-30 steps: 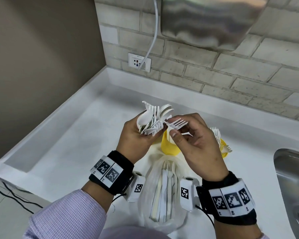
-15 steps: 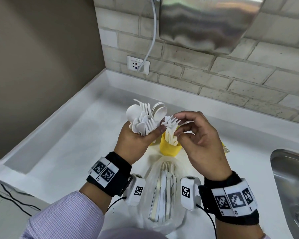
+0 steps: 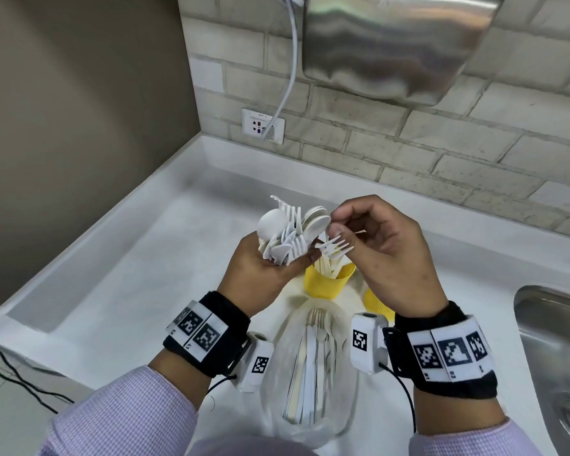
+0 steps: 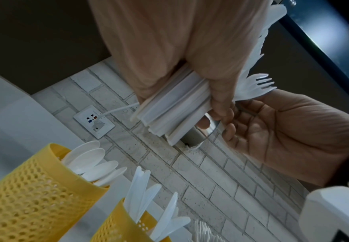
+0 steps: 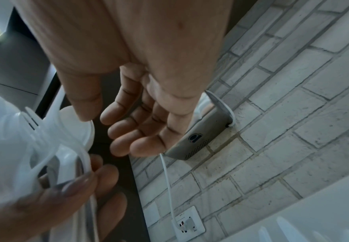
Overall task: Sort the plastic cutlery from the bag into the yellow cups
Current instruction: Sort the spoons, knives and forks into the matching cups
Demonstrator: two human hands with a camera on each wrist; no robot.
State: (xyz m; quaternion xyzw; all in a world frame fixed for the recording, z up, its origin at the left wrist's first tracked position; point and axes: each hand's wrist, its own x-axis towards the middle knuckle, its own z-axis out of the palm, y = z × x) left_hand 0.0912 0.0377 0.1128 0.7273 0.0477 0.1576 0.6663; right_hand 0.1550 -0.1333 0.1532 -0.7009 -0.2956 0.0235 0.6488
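**Both hands busy over the cups**

Clenched round a mixed bundle of white forks and spoons (image 3: 288,233), the left hand (image 3: 264,274) held it upright above the counter (image 3: 129,291). Just beside it, the right hand (image 3: 389,255) had its thumb and forefinger at the bundle's top; whether they pinched a piece could not be told. Its other fingers curled loosely. Below stood a yellow cup (image 3: 326,284) with cutlery in it, another yellow cup (image 3: 375,306) mostly hidden behind the right wrist. Nearer the person lay the clear bag (image 3: 310,366) holding more cutlery.
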